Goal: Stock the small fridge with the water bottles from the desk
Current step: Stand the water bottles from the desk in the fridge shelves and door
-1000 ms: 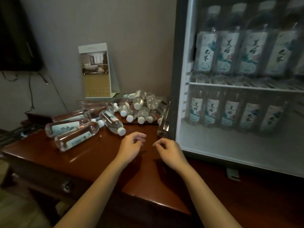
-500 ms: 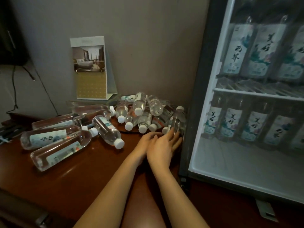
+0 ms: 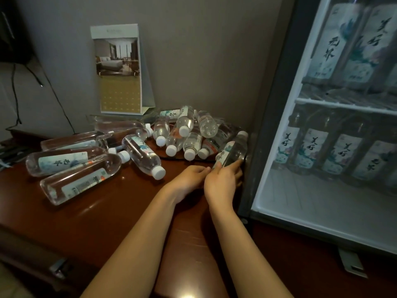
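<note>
A small clear water bottle point(image 3: 234, 150) with a white cap leans against the dark frame of the open small fridge point(image 3: 271, 108). My right hand point(image 3: 223, 181) grips its lower end, fingers curled round it. My left hand point(image 3: 189, 177) lies just left of it on the desk point(image 3: 107, 214), fingers relaxed and reaching toward the bottle's base. Behind them is a pile of small bottles point(image 3: 184, 134). Several larger bottles point(image 3: 73, 160) lie on their sides at the left. Inside the fridge, labelled bottles stand in rows above and below a wire shelf point(image 3: 343, 105).
A standing calendar card point(image 3: 120, 69) leans against the wall behind the pile. Cables point(image 3: 15, 93) hang from a dark screen at the top left. White bare fridge floor point(image 3: 311, 203) shows in front of the lower row. The desk's front edge runs lower left.
Both hands moved from the open desk top up to the bottle beside the fridge frame. My right hand has closed round it and the bottle now tilts more.
</note>
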`<action>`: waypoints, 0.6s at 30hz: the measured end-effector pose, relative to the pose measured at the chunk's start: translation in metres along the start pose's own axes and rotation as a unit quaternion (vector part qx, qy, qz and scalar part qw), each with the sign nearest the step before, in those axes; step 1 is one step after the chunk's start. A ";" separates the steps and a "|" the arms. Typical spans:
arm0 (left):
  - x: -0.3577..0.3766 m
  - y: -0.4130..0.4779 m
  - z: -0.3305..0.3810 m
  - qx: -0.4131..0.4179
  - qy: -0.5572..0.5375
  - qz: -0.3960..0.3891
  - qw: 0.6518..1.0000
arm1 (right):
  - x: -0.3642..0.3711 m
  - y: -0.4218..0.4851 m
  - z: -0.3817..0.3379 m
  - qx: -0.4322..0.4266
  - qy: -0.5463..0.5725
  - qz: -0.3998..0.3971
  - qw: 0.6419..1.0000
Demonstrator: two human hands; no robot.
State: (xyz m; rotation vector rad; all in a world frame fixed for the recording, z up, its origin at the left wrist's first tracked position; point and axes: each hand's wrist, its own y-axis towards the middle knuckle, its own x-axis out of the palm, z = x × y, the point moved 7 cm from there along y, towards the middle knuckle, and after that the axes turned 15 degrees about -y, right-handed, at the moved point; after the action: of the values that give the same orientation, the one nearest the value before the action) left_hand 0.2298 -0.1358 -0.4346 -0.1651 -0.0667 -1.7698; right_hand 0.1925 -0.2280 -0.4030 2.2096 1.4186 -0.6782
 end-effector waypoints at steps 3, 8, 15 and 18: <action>0.001 0.000 -0.002 -0.020 -0.026 -0.014 0.999 | 0.006 0.001 0.001 0.014 0.025 -0.016 0.999; -0.006 0.001 -0.002 -0.032 -0.109 -0.015 0.993 | 0.014 0.007 0.016 0.111 0.164 -0.069 0.978; -0.019 0.001 0.001 -0.003 -0.122 0.042 0.992 | 0.024 -0.004 0.018 0.113 0.338 -0.123 0.926; -0.018 -0.003 0.009 0.025 -0.161 0.022 0.986 | 0.025 -0.007 0.009 0.042 0.327 -0.136 0.934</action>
State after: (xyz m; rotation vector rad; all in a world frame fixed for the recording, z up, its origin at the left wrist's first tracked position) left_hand 0.2309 -0.1163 -0.4283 -0.4119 -0.3387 -1.6814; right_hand 0.1933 -0.2130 -0.4261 2.4499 2.0733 -0.0597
